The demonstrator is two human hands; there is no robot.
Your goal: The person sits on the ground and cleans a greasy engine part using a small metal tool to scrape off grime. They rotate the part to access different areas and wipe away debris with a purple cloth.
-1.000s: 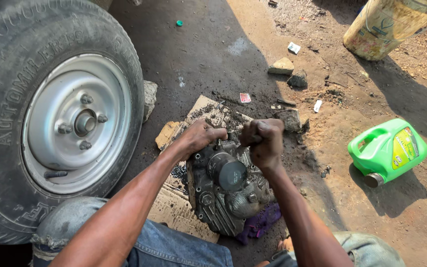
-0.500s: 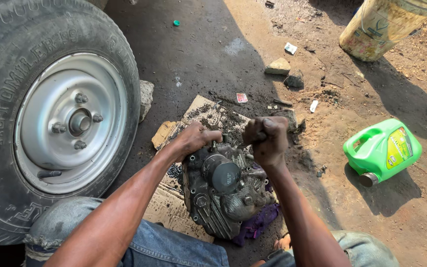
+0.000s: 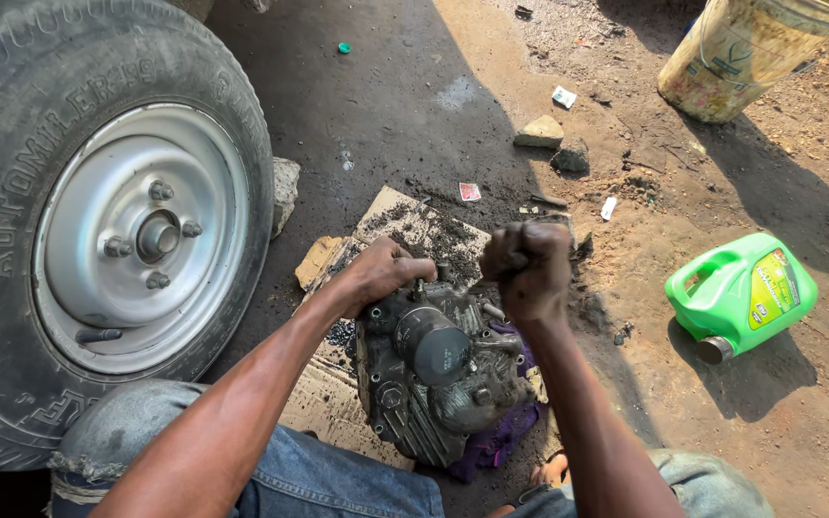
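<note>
Engine casing [image 3: 434, 384], grey and greasy, is seen lying on a torn sheet of cardboard [image 3: 414, 230] on the dirt ground, with a purple rag [image 3: 501, 436] tucked under its right edge. Its upper left edge is gripped by the left hand [image 3: 381, 273], fingers curled over it. The right hand [image 3: 528, 269] is held clenched in a fist just above the casing's top (what it grips cannot be told). A large truck wheel [image 3: 98, 230] stands to the left; a green jug [image 3: 741, 293] lies well apart on the right, a yellowish bucket [image 3: 750, 53] beyond it.

A big tyre [image 3: 98, 230] walls off the ground's left edge; right of the engine casing [image 3: 434, 374], bare dirt runs free to the green jug [image 3: 741, 293].
</note>
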